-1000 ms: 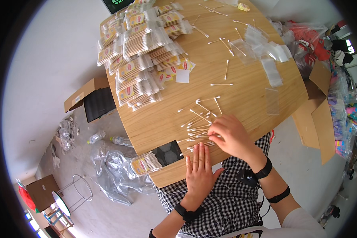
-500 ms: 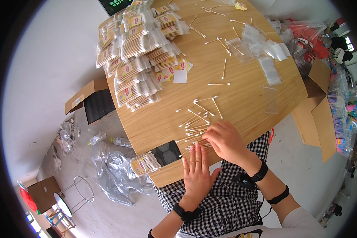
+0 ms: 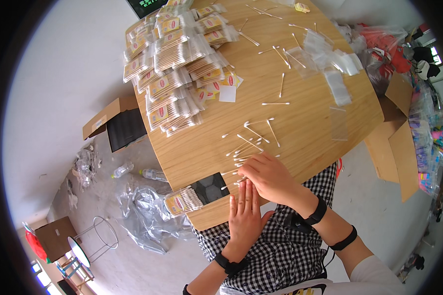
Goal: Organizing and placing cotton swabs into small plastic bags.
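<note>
My left hand (image 3: 243, 223) lies flat at the table's near edge, fingers stretched out and together, thumb apart. Just beyond its fingertips, my right hand (image 3: 269, 179) is bent down over a loose heap of cotton swabs (image 3: 250, 142). Its thumb and fingertips are drawn together among the swabs; what they pinch is hidden. Several swab ends show beneath and beside the right fingers. To the left of my hands, a dark pad (image 3: 209, 188) lies on the table, with a filled pack of cotton swabs (image 3: 183, 200) beside it at the edge.
Filled swab packs (image 3: 174, 54) are piled on the wooden table's (image 3: 300, 128) far left, beside printed cards (image 3: 227, 93). Clear plastic bags (image 3: 336, 87) and stray swabs lie at the far right. Cardboard boxes (image 3: 396, 142) stand on both sides; plastic sheeting (image 3: 145, 216) covers floor at left.
My right hand has shifted left across the swabs, closer to my left fingertips. My left hand stays flat in nearly the same place. The whole view has moved slightly.
</note>
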